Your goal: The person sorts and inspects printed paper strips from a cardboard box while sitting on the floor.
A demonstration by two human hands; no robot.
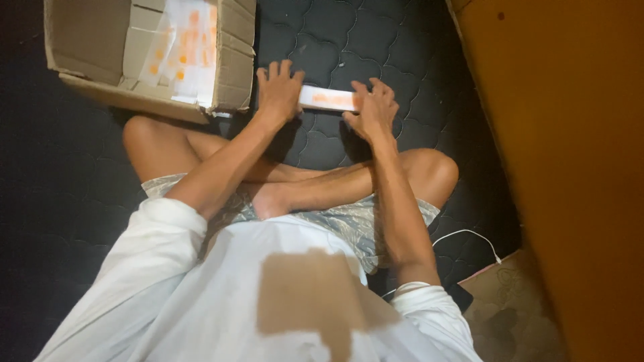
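Note:
I sit cross-legged on a dark quilted mattress (349, 40). A long, narrow white carton with orange print (327, 99) lies flat on it in front of my knees. My left hand (278, 88) presses on the carton's left end, fingers spread. My right hand (373, 107) grips the carton's right end with curled fingers. An open cardboard box (94, 47) stands at the upper left, close to my left hand, and it holds several similar white and orange cartons (184, 47).
An orange-brown wooden panel (570, 134) runs along the right side. A white cable (469, 236) lies on the mattress by my right knee. A brown patterned cushion or cloth (510, 308) sits at the lower right.

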